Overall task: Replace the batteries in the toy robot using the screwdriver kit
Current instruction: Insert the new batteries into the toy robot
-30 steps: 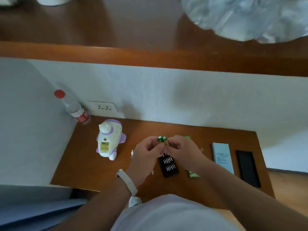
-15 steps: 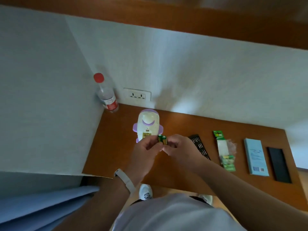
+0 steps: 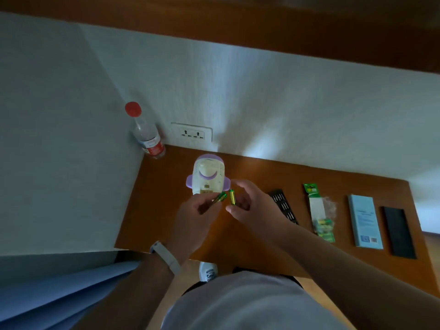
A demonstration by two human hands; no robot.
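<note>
The white and purple toy robot (image 3: 207,175) lies on its front on the wooden desk (image 3: 250,170), its battery bay open toward me. Just in front of it, my left hand (image 3: 193,219) pinches one green and yellow battery (image 3: 219,198). My right hand (image 3: 247,203) pinches a second battery (image 3: 232,197), held upright and a little apart from the first. The black screwdriver bit tray (image 3: 283,206) lies right of my right hand, partly hidden by the wrist. An opened green battery pack (image 3: 320,211) with batteries in it lies further right.
A clear water bottle (image 3: 146,135) with a red cap stands in the back left corner by a wall socket (image 3: 191,134). A pale blue box (image 3: 364,222) and a black lid (image 3: 398,232) lie at the desk's right end. White walls bound the desk behind and left.
The two batteries, held together before, are now separated, one in each hand. The camera has tilted down and shifted, so the toy sits directly behind my hands.
</note>
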